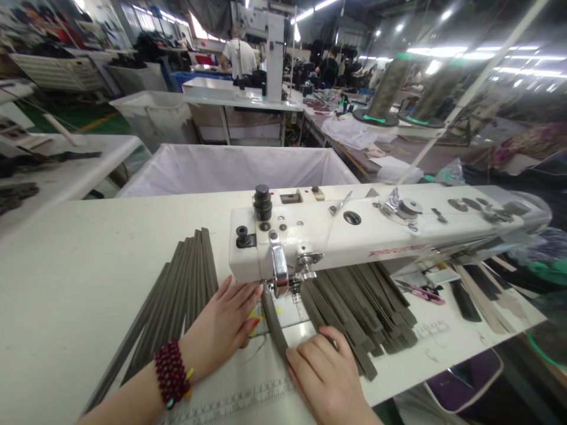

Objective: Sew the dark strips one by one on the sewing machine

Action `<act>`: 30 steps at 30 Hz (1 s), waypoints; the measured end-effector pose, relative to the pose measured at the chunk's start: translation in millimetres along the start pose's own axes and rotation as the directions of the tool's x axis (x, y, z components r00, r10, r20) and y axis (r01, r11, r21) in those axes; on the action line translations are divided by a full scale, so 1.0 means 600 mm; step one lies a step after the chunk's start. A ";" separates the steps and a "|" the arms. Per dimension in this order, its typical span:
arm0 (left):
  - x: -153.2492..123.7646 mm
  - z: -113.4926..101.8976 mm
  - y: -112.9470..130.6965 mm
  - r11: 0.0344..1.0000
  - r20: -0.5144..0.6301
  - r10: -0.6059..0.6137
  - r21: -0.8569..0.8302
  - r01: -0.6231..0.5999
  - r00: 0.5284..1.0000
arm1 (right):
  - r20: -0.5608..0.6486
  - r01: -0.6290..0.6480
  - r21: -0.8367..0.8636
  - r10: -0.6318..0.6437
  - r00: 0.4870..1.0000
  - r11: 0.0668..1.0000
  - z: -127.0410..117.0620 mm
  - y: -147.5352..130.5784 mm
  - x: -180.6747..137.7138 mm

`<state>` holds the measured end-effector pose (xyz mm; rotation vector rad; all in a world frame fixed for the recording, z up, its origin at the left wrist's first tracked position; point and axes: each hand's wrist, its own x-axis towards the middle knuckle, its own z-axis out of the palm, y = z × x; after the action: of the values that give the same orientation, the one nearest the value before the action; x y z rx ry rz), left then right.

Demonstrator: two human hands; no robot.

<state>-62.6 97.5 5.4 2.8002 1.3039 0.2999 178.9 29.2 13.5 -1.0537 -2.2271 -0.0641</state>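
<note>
A white sewing machine point(319, 236) stands across the table, its chrome lever and presser area at the left end. One grey-brown fabric strip point(275, 330) runs in a curve from under the needle area toward me. Beside the needle, my left hand point(228, 319) rests palm down with fingers stretched out, fingertips close to the strip's far end; a dark red beaded bracelet point(170, 375) is on that wrist. The near part of the strip is in my right hand point(325, 372), fingers bent over it. What lies under those fingers is hidden.
Grey-brown strips point(188, 277) lie fanned at left; more strips point(358, 301) are piled under the machine arm. Pink-handled scissors point(423, 292) lie to the right. A printed ruler point(239, 401) crosses the table front. Behind is a white cloth-lined bin point(248, 165); people work farther back.
</note>
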 end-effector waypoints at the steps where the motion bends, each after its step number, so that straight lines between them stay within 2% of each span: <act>1: 0.000 -0.001 0.000 1.000 0.001 -0.005 -0.007 0.005 1.000 | 0.021 0.000 -0.005 0.001 1.000 1.000 0.002 0.001 0.002; 7: 0.003 -0.001 0.000 0.999 -0.010 -0.020 -0.038 0.019 1.000 | 0.140 0.023 -0.024 -0.019 0.990 0.999 0.012 0.007 0.028; 16: 0.005 -0.005 0.003 0.997 0.022 -0.034 -0.070 0.036 0.999 | 0.241 0.125 -0.154 -0.085 0.967 0.980 0.042 0.018 0.074; 24: 0.007 -0.011 0.008 0.993 0.049 -0.079 -0.089 0.083 0.996 | 0.291 0.222 -0.290 -0.135 0.947 0.931 0.062 0.027 0.108; 30: 0.011 -0.015 0.012 0.991 0.065 -0.103 -0.083 0.108 0.993 | 0.298 0.221 -0.357 -0.113 0.948 0.908 0.073 0.023 0.119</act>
<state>-54.6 97.5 16.0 2.6372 1.3845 0.2579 132.1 100.3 18.1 -1.1231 -2.6235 -0.4820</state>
